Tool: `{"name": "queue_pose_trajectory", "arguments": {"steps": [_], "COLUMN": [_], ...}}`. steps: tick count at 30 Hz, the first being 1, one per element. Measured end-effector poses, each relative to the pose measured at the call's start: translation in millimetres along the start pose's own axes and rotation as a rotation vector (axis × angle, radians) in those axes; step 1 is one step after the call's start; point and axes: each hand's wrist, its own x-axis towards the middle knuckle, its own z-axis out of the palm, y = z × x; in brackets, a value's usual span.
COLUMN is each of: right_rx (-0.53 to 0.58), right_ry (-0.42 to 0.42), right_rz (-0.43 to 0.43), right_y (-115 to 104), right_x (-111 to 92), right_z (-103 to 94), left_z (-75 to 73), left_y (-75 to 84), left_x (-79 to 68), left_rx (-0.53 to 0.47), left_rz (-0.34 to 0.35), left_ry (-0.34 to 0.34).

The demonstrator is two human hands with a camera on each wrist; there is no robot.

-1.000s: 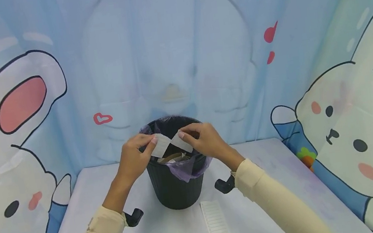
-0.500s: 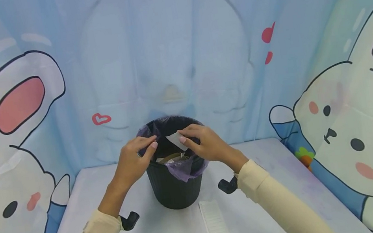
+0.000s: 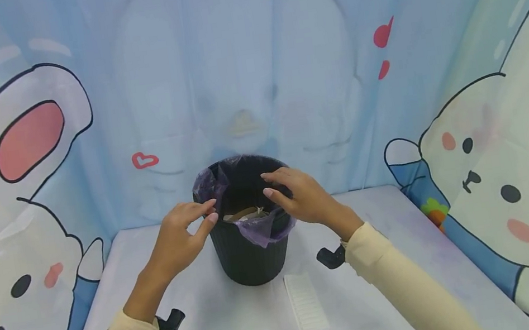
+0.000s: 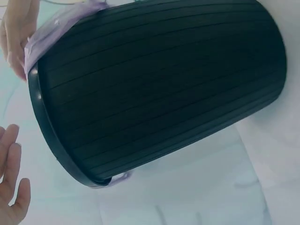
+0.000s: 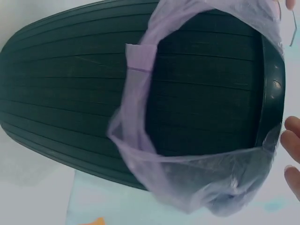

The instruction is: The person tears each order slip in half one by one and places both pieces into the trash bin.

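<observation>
My left hand [image 3: 180,236] is held beside the left rim of a black ribbed bin [image 3: 252,259], fingers and thumb apart with nothing between them. Over the bin's right side hovers my right hand [image 3: 301,196], its thumb and fingers likewise parted and holding nothing. A thin purple bin bag [image 3: 258,230] lines the bin and folds over its front rim. Brown and white scraps [image 3: 246,214] show inside, low behind the rim. In the right wrist view the bag's loop [image 5: 136,103] hangs down the bin's side, and the right fingertips [image 5: 291,140] are just off the rim.
A white strip of paper with rows of lines [image 3: 306,303] lies on the pale table [image 3: 236,327], in front of the bin. A blue curtain with cartoon rabbits [image 3: 237,78] closes off the back and sides. Black camera mounts [image 3: 171,323] stick out from both wrists.
Each hand held a piece of white paper over the bin. The left let go first, then the right; both pieces are gone from the fingers. The hands have spread apart.
</observation>
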Motion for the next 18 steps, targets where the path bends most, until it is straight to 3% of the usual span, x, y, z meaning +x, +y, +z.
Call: {"name": "queue_pose_trajectory", "arguments": {"steps": [3,6,11,15,18], "right_rx": [0.016,0.027,0.061,0.071,0.058], "right_ry": [0.049,0.156,0.279,0.252,0.135], "right_rz": [0.034,0.022,0.052,0.177,0.306], "right_y": [2,7,18,30,40], "right_x": [-16,-36,-75,-109,-130], "right_z": [-2.1,0.7,17.0,38.6,58.6], "left_z": [0.6,0.4,0.2,3.3,6.0], "left_y": [1.0,0.7,0.0,-0.1,-0.6], "left_x": [-10.1,-22.4,-48.7,-70.0,-83.8], "left_rx": [0.010,0.034,0.069,0.080,0.083], "left_rz": [0.054,0.093,0.116,0.105,0.084], "left_ry": [-0.006,-0.011,-0.024,-0.051,-0.074]}}
